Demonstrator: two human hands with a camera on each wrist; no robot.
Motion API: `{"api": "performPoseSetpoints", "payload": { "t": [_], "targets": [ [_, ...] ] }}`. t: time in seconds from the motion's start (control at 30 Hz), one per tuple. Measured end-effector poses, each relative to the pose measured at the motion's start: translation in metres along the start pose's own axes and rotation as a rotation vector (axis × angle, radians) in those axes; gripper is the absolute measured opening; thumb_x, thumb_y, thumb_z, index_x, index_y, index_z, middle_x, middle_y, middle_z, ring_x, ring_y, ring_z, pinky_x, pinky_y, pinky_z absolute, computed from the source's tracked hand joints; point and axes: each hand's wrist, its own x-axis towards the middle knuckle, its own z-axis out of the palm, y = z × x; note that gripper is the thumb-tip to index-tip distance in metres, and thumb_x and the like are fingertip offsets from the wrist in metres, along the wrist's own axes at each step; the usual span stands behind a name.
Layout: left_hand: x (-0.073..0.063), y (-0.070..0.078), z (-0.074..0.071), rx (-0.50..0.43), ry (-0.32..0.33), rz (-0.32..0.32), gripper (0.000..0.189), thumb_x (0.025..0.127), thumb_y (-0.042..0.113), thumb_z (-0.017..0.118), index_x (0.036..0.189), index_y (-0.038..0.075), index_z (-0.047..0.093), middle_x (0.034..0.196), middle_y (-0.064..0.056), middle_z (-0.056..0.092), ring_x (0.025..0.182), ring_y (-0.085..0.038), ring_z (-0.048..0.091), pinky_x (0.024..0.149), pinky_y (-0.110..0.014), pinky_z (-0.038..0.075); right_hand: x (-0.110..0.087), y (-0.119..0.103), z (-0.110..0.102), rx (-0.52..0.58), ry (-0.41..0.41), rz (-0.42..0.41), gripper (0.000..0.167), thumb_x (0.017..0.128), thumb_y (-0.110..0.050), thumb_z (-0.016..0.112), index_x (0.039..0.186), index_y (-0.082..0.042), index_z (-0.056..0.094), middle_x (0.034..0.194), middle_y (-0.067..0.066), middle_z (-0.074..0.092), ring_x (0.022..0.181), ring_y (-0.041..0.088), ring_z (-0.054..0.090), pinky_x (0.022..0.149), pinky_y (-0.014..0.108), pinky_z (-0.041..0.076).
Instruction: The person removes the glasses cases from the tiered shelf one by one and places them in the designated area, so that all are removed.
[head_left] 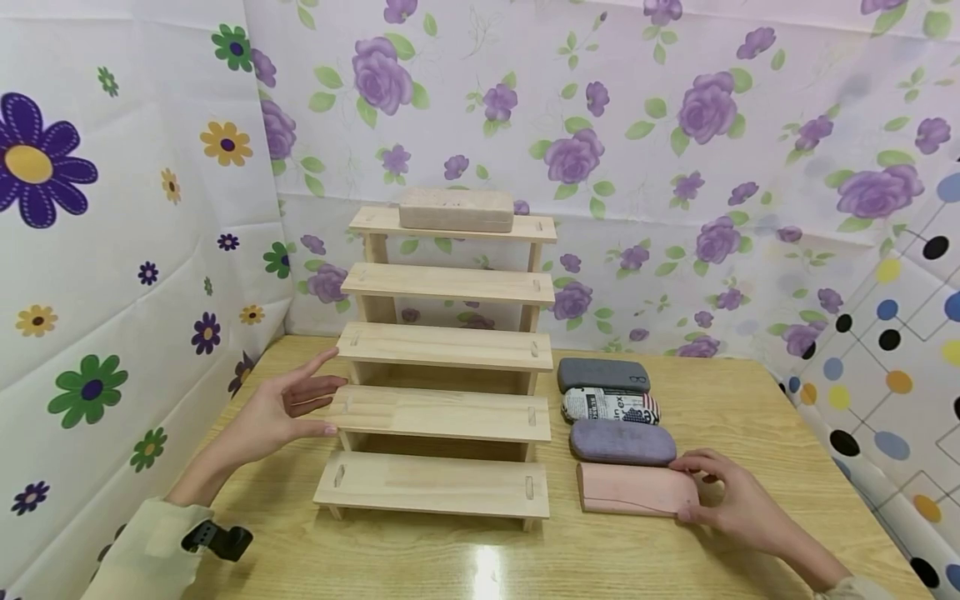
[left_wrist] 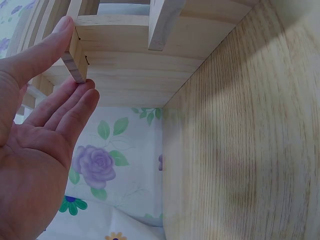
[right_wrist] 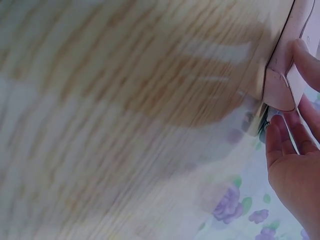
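Observation:
A stepped wooden rack (head_left: 442,343) stands in the middle of the table. My left hand (head_left: 262,417) holds the left end of its second-lowest shelf (head_left: 465,414): the thumb lies at the front edge, fingers at the back edge, as the left wrist view shows. At the right, my right hand (head_left: 738,504) grips the right end of a pink glasses case (head_left: 630,489), thumb in front and fingers behind. The case lies flat on the table. Behind it lie a purple glasses case (head_left: 622,442), a newsprint-patterned case (head_left: 607,405) and a grey glasses case (head_left: 600,376).
A beige glasses case (head_left: 456,210) sits on the rack's top shelf (head_left: 532,227). The wood-grain table (head_left: 420,558) meets flowered cloth (head_left: 465,100) behind it, with more printed cloth at both sides. A black watch (head_left: 217,540) is on the left wrist.

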Motion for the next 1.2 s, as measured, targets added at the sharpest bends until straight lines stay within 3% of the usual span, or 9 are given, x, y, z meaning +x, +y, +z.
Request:
{"api": "performPoseSetpoints", "payload": {
  "t": [0.23,0.5,0.8,0.93,1.2],
  "targets": [
    [0.000,0.000,-0.001,0.008,-0.001,-0.002,0.108,0.082,-0.006,0.088,0.169,0.014,0.027,0.146,-0.033,0.055,0.133,-0.022,0.059,0.107,-0.040,0.053,0.001,-0.001,0.000,0.000,-0.001,0.010,0.056,0.070,-0.024,0.101,0.120,-0.017,0.076,0.125,0.003,0.069,0.110,0.014,0.062,0.080,0.031,0.061],
    [0.001,0.000,0.000,-0.003,-0.005,0.001,0.108,0.082,-0.006,0.088,0.169,0.014,0.028,0.146,-0.034,0.054,0.131,-0.014,0.060,0.106,-0.041,0.053,0.000,-0.001,-0.001,-0.005,-0.003,0.026,0.055,0.071,-0.028,0.100,0.119,-0.018,0.076,0.125,0.002,0.068,0.110,0.015,0.063,0.079,0.031,0.061],
    [0.000,0.000,0.000,-0.009,-0.002,0.006,0.108,0.082,-0.007,0.087,0.169,0.014,0.028,0.146,-0.034,0.054,0.131,-0.013,0.060,0.107,-0.038,0.053,0.002,-0.003,-0.003,-0.015,-0.003,0.035,0.056,0.071,-0.025,0.101,0.120,-0.017,0.076,0.126,0.004,0.069,0.110,0.018,0.063,0.081,0.033,0.062],
    [0.000,0.000,0.000,-0.009,-0.002,0.003,0.108,0.082,-0.007,0.088,0.169,0.014,0.028,0.146,-0.035,0.054,0.132,-0.014,0.060,0.107,-0.039,0.053,0.007,-0.013,-0.012,-0.013,0.020,0.033,0.053,0.074,-0.017,0.099,0.121,-0.015,0.076,0.124,0.004,0.070,0.106,0.017,0.064,0.081,0.034,0.061],
    [0.000,-0.001,0.000,-0.007,-0.001,0.007,0.108,0.081,-0.007,0.088,0.169,0.014,0.028,0.146,-0.033,0.055,0.131,-0.013,0.060,0.107,-0.036,0.054,0.046,-0.057,-0.042,0.186,0.032,0.020,0.047,0.087,-0.008,0.088,0.130,-0.008,0.070,0.117,0.008,0.071,0.100,0.009,0.063,0.083,0.021,0.058]
  ]
}}
